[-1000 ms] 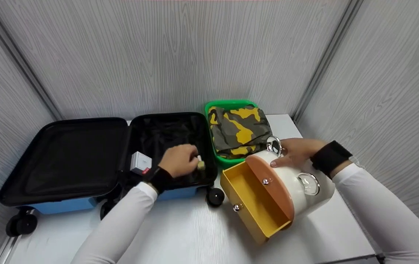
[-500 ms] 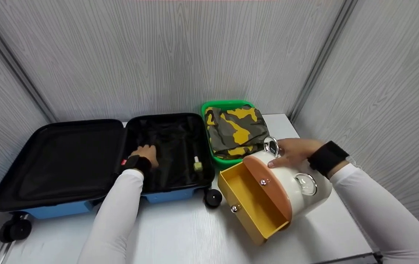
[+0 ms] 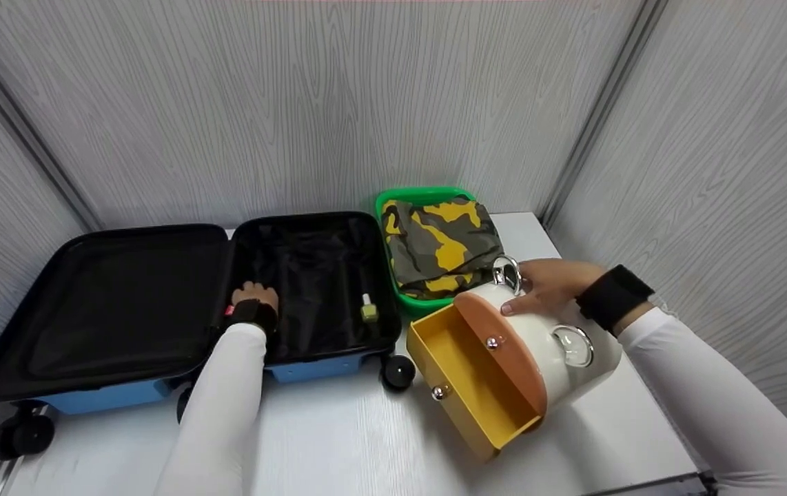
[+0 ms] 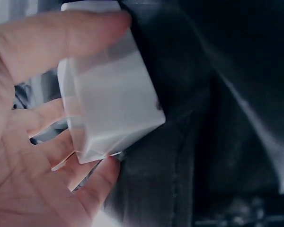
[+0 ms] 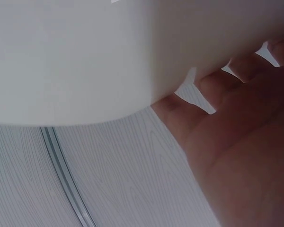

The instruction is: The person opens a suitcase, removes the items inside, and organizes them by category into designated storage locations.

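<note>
My left hand (image 3: 256,295) is down in the right half of the open suitcase (image 3: 307,219), beside the hinge. The left wrist view shows its thumb over a small white box (image 4: 113,99) and the fingers behind it. Further right in that half lies a nail polish bottle (image 3: 369,310) with green contents and a white cap. My right hand (image 3: 555,282) holds a white drawer box (image 3: 538,337) by its far side, thumb over the top. Its lower yellow drawer (image 3: 469,386) is pulled out, under an orange upper front (image 3: 504,344). In the right wrist view, the fingers (image 5: 217,87) press against its white wall.
Behind the drawer box stands a green basket (image 3: 414,303) holding folded camouflage cloth (image 3: 445,241). The suitcase's left half (image 3: 111,303) lies flat, with black wheels (image 3: 398,372) at the near side. Pale panels (image 3: 297,103) enclose the back and sides.
My left hand let go of the nail polish bottle inside the suitcase, then moved left onto the small white box. The right hand and drawer box keep their place.
</note>
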Demonstrator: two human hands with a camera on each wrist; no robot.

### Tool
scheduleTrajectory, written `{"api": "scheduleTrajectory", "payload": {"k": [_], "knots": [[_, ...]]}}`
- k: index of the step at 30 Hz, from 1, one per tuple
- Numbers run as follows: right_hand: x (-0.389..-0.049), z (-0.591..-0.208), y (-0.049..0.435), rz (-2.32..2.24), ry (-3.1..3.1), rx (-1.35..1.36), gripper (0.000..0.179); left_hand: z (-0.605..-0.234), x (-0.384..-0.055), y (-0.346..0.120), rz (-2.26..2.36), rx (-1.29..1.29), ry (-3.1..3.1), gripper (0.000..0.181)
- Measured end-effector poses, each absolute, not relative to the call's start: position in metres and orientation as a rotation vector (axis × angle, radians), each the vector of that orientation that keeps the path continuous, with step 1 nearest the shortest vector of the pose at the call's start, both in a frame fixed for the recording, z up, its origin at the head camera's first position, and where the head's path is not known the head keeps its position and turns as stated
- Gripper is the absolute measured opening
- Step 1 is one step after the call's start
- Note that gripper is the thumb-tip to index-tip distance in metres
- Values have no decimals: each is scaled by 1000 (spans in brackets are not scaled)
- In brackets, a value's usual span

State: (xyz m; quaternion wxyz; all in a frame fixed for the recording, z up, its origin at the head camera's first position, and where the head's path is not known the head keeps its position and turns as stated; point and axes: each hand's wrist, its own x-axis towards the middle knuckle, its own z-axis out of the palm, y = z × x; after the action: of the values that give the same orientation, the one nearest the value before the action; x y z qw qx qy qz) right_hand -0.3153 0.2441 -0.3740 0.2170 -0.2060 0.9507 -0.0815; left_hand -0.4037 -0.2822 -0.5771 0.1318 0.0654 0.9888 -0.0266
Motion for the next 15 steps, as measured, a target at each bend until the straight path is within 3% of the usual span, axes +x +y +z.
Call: {"api": "scheduleTrajectory", "payload": {"k": [15], "knots": [[-320,-376,243,-227,2634,-579,57,-552,-404,-279,-99,169,2891,42]]}}
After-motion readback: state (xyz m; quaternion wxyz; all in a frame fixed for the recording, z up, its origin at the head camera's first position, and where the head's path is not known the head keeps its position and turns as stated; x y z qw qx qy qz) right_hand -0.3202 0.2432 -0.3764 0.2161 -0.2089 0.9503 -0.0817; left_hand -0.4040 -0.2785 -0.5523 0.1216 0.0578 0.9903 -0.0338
